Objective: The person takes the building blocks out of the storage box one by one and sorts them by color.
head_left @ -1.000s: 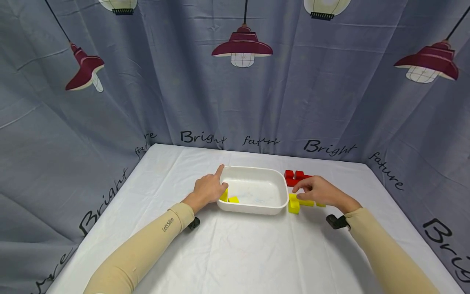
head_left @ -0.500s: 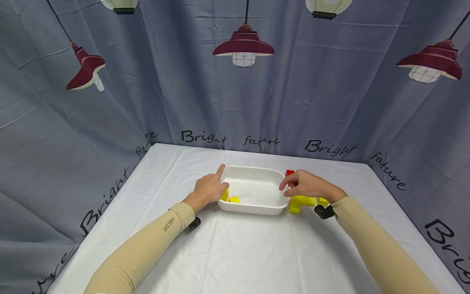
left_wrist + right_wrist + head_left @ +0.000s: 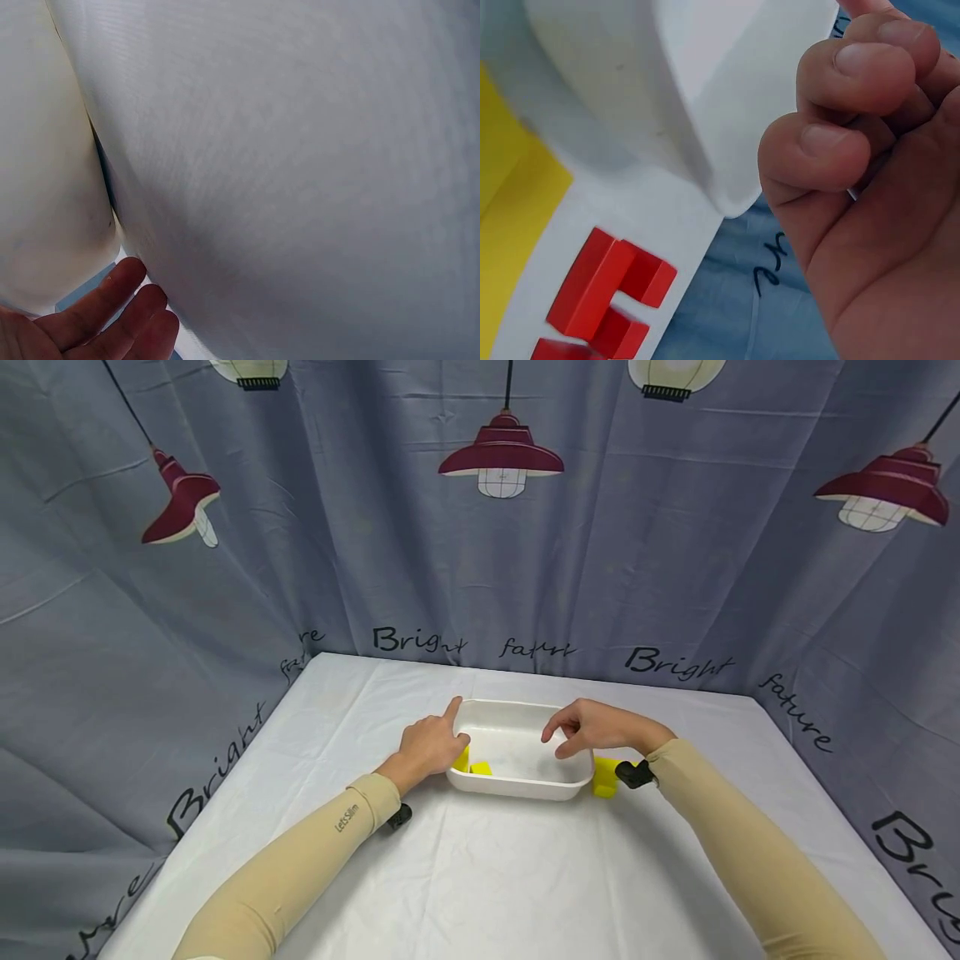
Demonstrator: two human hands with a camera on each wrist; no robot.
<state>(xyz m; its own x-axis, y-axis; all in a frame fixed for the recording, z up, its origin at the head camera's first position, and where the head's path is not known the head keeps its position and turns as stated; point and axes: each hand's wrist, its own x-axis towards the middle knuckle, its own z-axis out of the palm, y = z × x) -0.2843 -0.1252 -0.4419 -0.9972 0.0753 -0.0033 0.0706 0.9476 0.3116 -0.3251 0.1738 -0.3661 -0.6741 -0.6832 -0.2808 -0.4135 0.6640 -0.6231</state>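
Note:
My left hand (image 3: 431,747) holds the left end of a white plastic tub (image 3: 517,788), index finger stretched along the rim and thumb over its edge. In the left wrist view, several fingers (image 3: 124,315) lie beside the tub's outer wall (image 3: 52,172). Two yellow blocks, one flat (image 3: 481,768) and one against the wall (image 3: 462,762), are inside near that thumb. My right hand (image 3: 600,727) hovers over the tub's right end, thumb and index finger apart with nothing visible between them. Its other fingers are loosely curled in the right wrist view.
Yellow blocks (image 3: 604,775) lie on the white-covered table (image 3: 480,877) just right of the tub, partly behind the right wrist camera (image 3: 634,773). Red blocks (image 3: 592,285) show in the right wrist view, hidden in the head view. A patterned grey curtain (image 3: 495,568) stands behind the table.
The right hand has moved left from above the red and yellow blocks to over the tub. The left hand and the tub have stayed in place.

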